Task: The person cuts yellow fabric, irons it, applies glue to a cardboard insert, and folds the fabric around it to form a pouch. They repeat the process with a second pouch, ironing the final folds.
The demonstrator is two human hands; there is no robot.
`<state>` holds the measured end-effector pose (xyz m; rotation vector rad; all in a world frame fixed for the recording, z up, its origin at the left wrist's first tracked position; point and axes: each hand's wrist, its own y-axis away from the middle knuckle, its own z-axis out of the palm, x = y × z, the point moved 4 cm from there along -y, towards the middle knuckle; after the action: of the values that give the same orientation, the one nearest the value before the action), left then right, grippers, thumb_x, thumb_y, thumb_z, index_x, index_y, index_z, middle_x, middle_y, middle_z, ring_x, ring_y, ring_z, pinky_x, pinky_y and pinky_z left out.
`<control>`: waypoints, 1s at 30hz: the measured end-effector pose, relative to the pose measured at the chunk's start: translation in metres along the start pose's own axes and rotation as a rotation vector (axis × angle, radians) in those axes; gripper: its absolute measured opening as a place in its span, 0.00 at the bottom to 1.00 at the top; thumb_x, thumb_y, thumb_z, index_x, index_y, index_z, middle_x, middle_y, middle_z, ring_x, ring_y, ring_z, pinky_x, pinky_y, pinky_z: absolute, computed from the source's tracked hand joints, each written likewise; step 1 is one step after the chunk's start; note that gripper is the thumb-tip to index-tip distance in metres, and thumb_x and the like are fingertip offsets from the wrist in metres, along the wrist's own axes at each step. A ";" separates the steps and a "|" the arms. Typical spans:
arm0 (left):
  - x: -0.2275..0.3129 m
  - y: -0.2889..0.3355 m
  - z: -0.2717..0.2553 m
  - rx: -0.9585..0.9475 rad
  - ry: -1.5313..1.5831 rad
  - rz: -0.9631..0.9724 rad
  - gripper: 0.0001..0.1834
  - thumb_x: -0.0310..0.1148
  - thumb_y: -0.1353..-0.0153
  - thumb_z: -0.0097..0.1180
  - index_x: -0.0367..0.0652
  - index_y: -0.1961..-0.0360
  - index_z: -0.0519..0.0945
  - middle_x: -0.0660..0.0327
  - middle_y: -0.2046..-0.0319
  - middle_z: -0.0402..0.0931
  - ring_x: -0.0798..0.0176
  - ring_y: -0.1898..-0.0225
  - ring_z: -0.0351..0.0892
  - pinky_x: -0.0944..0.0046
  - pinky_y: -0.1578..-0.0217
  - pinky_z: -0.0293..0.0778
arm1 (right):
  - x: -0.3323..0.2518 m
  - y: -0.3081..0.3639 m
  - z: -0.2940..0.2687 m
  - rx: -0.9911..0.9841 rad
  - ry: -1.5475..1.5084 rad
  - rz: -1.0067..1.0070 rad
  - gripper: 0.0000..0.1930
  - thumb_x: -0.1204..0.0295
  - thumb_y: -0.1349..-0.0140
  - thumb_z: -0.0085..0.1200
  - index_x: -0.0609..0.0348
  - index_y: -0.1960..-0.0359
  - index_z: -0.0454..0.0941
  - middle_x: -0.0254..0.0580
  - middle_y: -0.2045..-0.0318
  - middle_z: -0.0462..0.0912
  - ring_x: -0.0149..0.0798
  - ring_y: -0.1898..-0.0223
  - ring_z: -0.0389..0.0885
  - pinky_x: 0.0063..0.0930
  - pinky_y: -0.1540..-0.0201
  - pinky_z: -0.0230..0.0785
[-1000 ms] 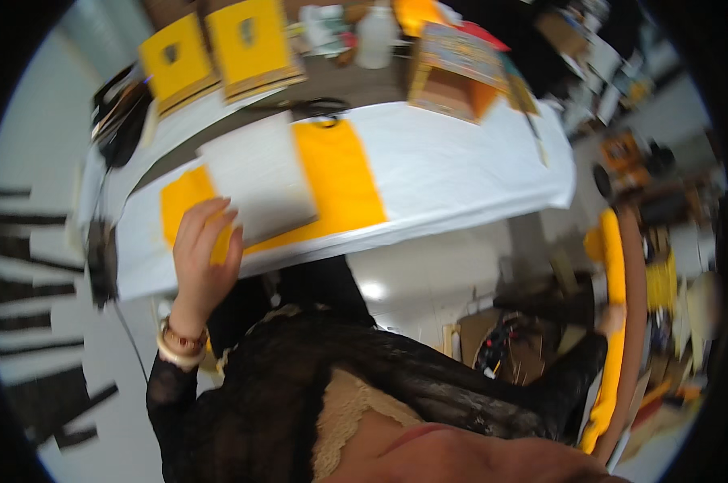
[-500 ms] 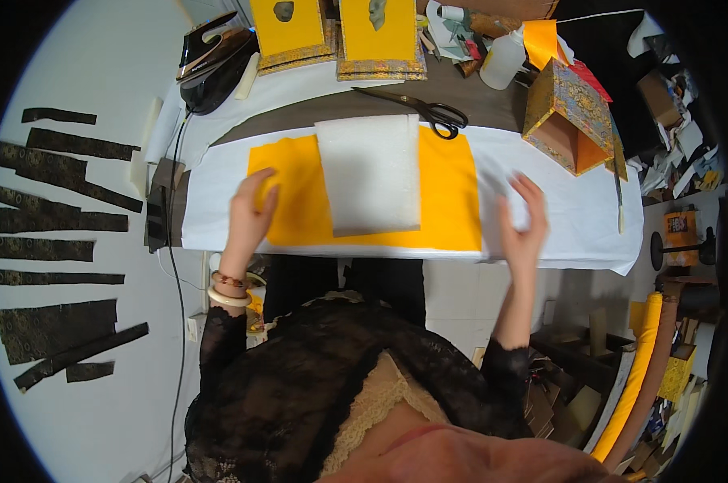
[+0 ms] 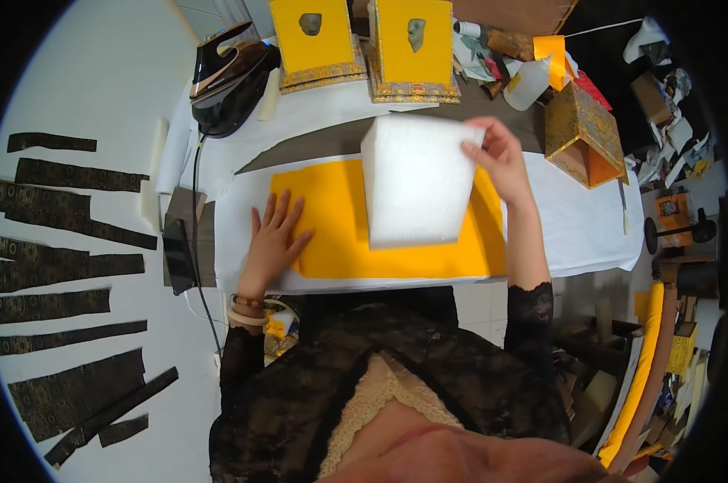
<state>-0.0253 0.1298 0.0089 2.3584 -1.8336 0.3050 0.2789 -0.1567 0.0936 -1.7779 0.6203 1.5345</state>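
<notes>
White block [image 3: 419,185] between hands, over yellow cloth [image 3: 332,225] along table's [image 3: 320,138] front edge, long axis front-to-back; nearer right hand [image 3: 501,163] pinches its back right corner, left hand [image 3: 274,241] spread flat on cloth.

Your left hand [image 3: 277,241] lay flat with spread fingers at the left edge of a yellow cloth [image 3: 324,209], which was spread over a white sheet [image 3: 573,217]. Your right hand [image 3: 501,157] pinched the upper right corner of a white block [image 3: 420,181] over the cloth's middle. Beyond stood a black iron [image 3: 227,92] and yellow panels [image 3: 416,68]; an open patterned box [image 3: 572,121] sat to the right.
</notes>
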 end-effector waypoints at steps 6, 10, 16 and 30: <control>0.001 0.008 -0.010 0.197 0.213 0.077 0.33 0.41 0.32 0.58 0.44 0.29 0.67 0.48 0.26 0.58 0.41 0.23 0.50 0.37 0.26 0.43 | 0.001 -0.132 0.076 0.054 0.125 -0.094 0.23 0.68 0.38 0.69 0.61 0.43 0.76 0.39 0.56 0.85 0.31 0.54 0.82 0.25 0.51 0.76; 0.025 0.024 -0.013 0.172 0.238 0.099 0.30 0.35 0.35 0.61 0.40 0.32 0.71 0.48 0.29 0.64 0.40 0.26 0.57 0.40 0.26 0.49 | 0.045 -0.208 0.118 0.074 0.311 -0.170 0.26 0.62 0.37 0.67 0.56 0.40 0.76 0.43 0.49 0.84 0.39 0.48 0.82 0.32 0.46 0.75; 0.015 0.060 -0.004 0.165 0.218 -0.028 0.28 0.34 0.35 0.63 0.39 0.35 0.74 0.48 0.30 0.65 0.44 0.26 0.59 0.41 0.26 0.50 | 0.014 -0.147 0.089 0.160 0.494 -0.529 0.18 0.64 0.33 0.61 0.50 0.43 0.80 0.45 0.43 0.82 0.47 0.42 0.80 0.37 0.43 0.73; 0.036 -0.023 -0.005 -0.038 -0.006 0.261 0.35 0.49 0.28 0.50 0.50 0.24 0.60 0.51 0.21 0.45 0.42 0.20 0.38 0.38 0.25 0.34 | 0.088 -0.052 -0.052 -0.101 0.988 -0.180 0.18 0.67 0.38 0.63 0.59 0.47 0.82 0.49 0.52 0.79 0.53 0.45 0.75 0.41 0.41 0.69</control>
<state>0.0050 0.1029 0.0229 2.0972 -2.1324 0.2877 0.3672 -0.1558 0.0200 -2.5532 0.7978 0.4864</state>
